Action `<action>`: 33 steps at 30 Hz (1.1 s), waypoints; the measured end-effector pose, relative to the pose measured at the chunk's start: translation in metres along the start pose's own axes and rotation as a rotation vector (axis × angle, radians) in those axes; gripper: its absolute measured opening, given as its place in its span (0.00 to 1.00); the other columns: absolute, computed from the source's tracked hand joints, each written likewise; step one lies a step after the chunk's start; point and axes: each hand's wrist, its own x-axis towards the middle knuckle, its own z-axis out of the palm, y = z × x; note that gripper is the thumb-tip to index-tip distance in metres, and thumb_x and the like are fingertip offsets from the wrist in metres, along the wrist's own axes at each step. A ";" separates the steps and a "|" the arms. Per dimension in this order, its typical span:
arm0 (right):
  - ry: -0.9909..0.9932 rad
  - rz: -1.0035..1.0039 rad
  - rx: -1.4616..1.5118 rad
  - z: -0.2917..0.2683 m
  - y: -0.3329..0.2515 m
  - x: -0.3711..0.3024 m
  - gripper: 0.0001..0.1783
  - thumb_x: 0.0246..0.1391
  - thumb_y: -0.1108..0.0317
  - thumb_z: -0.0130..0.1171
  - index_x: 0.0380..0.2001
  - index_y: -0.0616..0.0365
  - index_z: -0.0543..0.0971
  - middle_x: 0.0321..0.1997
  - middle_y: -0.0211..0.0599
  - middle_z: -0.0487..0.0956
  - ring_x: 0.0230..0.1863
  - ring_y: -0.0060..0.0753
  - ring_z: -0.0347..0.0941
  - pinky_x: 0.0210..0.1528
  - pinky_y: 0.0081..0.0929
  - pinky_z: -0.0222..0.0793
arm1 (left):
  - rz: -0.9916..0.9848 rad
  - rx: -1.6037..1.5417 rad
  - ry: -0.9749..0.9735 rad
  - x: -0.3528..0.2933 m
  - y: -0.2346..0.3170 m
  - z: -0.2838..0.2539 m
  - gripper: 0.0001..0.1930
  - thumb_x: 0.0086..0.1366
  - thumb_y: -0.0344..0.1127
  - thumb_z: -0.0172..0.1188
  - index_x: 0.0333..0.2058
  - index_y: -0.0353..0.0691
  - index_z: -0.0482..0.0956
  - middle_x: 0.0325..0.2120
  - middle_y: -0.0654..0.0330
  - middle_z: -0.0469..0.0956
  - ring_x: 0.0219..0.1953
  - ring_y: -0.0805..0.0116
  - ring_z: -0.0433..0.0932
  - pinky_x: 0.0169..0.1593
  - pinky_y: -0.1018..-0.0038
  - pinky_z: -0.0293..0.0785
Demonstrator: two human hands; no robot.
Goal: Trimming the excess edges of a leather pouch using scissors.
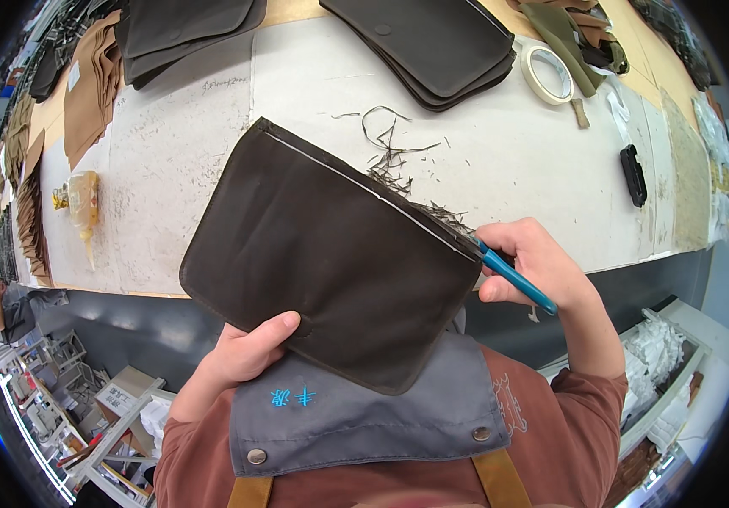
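Note:
A dark brown leather pouch (330,254) with rounded corners is held tilted over the near edge of the table. A pale line runs along its upper-right edge. My left hand (254,347) grips its lower-left side, thumb on the front beside a faint round mark and fingers hidden behind. At the pouch's right corner my right hand (529,262) is closed around a tool with a teal handle (518,279); its working end is hidden by the pouch. Thin dark trimmings (394,173) lie on the table just beyond the pale-lined edge.
Stacks of similar dark pouches (432,51) lie at the far side. Tape roll (548,74), small brush-like piece (581,114) and black object (633,175) sit to the right. Left are brown leather pieces (91,89) and a yellowish glue bottle (85,203). The table (169,169) has a pale covering.

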 end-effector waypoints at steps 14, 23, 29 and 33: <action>0.053 -0.036 0.077 0.002 0.006 -0.003 0.36 0.40 0.36 0.64 0.18 0.61 0.65 0.14 0.28 0.58 0.20 0.20 0.53 0.21 0.23 0.54 | -0.048 -0.039 0.054 0.002 -0.002 -0.002 0.28 0.58 0.23 0.52 0.57 0.32 0.57 0.53 0.48 0.66 0.54 0.53 0.69 0.55 0.57 0.68; -0.005 -0.020 -0.048 0.000 0.003 -0.001 0.37 0.38 0.35 0.64 0.18 0.62 0.65 0.14 0.35 0.59 0.19 0.25 0.54 0.22 0.26 0.57 | -0.011 0.034 0.019 0.002 0.000 0.003 0.16 0.64 0.32 0.51 0.50 0.36 0.69 0.40 0.61 0.75 0.32 0.80 0.72 0.28 0.83 0.65; 0.002 0.004 -0.013 0.000 0.002 0.000 0.37 0.37 0.37 0.67 0.16 0.62 0.64 0.13 0.32 0.58 0.19 0.23 0.53 0.21 0.25 0.56 | 0.000 0.086 0.030 0.004 -0.002 0.000 0.14 0.64 0.34 0.52 0.47 0.38 0.71 0.31 0.67 0.75 0.19 0.86 0.61 0.20 0.85 0.54; 0.014 0.000 0.012 0.001 0.006 0.000 0.37 0.36 0.36 0.67 0.15 0.61 0.63 0.13 0.30 0.57 0.19 0.20 0.52 0.20 0.23 0.54 | -0.004 0.092 0.033 0.005 -0.003 -0.001 0.13 0.64 0.34 0.52 0.47 0.38 0.72 0.29 0.68 0.75 0.18 0.86 0.60 0.19 0.85 0.53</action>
